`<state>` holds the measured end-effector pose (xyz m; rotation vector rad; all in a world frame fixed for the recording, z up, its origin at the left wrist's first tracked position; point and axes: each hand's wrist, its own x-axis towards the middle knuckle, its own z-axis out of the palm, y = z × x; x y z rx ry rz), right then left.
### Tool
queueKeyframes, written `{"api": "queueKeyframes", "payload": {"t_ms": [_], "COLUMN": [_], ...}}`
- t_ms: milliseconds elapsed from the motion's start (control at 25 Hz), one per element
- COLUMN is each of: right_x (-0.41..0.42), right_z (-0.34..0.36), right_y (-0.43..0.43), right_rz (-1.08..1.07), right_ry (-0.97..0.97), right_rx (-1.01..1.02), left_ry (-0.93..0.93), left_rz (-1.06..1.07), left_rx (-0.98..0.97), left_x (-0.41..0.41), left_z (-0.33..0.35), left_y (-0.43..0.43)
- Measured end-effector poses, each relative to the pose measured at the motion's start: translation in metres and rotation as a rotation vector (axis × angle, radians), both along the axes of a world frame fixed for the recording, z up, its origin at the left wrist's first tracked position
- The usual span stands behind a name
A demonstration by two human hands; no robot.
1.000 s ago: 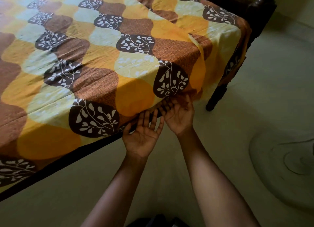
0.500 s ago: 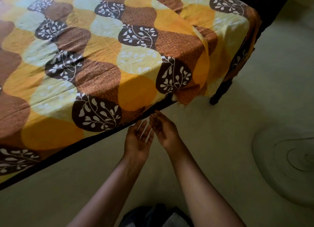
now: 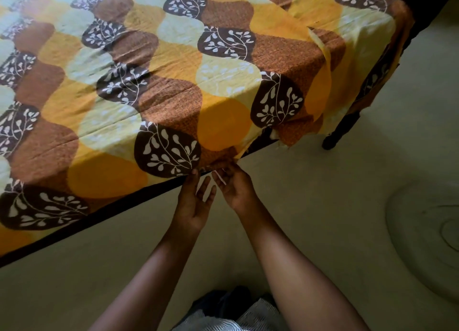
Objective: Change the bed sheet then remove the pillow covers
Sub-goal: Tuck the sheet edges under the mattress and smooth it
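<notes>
Reaching up from bottom centre, your forearms converge at mid-frame. Your left hand (image 3: 195, 204) is palm-up, fingers spread loose, tips touching the bed sheet (image 3: 173, 87) edge, gripping nothing. Your right hand (image 3: 234, 186) just beside it has fingertips curled at the hem; can't tell if it's pinching cloth. Sheet covers the upper frame, corner hanging loose upper right by the bed leg (image 3: 340, 129).

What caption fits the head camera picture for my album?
Both hands, left hand and right hand, reach the patterned bed sheet edge along the bed frame.
</notes>
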<state>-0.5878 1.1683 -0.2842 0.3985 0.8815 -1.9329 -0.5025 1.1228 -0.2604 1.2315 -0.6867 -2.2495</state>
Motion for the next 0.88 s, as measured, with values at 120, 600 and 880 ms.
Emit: {"api": "queueKeyframes", "payload": {"t_ms": [120,600,880], "right_x": [0.001,-0.028,-0.021], "right_z": [0.002,0.02,0.025], "right_y": [0.001,0.002,0.005], "right_rz": [-0.007,0.196,-0.089], "right_ry": [-0.005,0.732,0.065], "right_rx": [-0.071,0.69,0.138], "left_ry": [-0.028,-0.105,0.349], "left_rz": [-0.015,0.109,0.155], "left_rx": [-0.051,0.09,0.346], "left_x": [-0.012,-0.01,0.002], "left_z": [0.002,0.042,0.037], "left_y": [-0.008,0.005,-0.006]}}
